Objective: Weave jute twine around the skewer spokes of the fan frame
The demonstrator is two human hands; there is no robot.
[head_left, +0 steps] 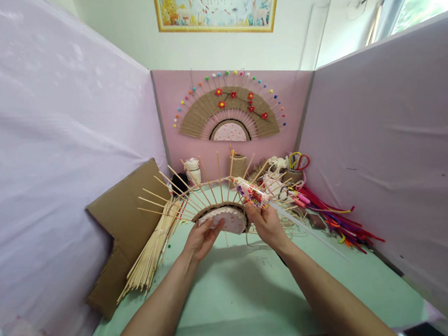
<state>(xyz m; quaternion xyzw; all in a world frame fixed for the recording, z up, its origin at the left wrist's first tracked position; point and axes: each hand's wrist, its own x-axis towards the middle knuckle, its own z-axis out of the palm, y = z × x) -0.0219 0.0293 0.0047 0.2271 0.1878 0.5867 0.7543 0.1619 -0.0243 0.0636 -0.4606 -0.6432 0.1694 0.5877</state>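
Observation:
A half-round fan base (pixel 228 221), faced with pink spotted cloth and edged in dark trim and twine, is held above the table with thin sticks fanning out from its curved edge. My left hand (pixel 203 239) grips its lower left part, thumb on the cloth. My right hand (pixel 267 226) is closed round a patterned glue gun (pixel 252 192), close to the base's right end. The gun's tip points up and left, near a strand of twine (pixel 209 182) running across the sticks. A clear glue stick trails from its rear.
Bundled sticks (pixel 153 252) and folded cardboard (pixel 128 218) lie left. Behind stand a white jar (pixel 193 171) and twine spool (pixel 238 164); colored pipe cleaners (pixel 338 215) and scissors (pixel 299 160) are right. A finished fan (pixel 230 107) hangs on the pink back panel.

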